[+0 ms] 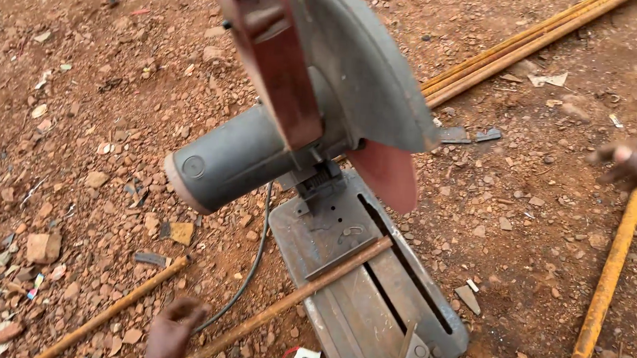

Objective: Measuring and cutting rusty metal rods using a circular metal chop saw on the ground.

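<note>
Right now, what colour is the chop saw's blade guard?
Grey. The blade guard curves over a reddish cutting disc, clearest in the head view.

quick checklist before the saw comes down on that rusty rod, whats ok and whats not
1. Rusty rod lies across the saw base: ok.
2. Cutting disc raised clear of the rod: ok.
3. Left hand beside the rod's near end, away from the disc; whether it has a grip on the rod: cannot tell.
4. Right hand off to the side, not on the saw and holding nothing: not ok.
5. Black cable runs on the ground beside the base, clear of the disc: ok.
6. Vise clamped on the rod: cannot tell.
</note>
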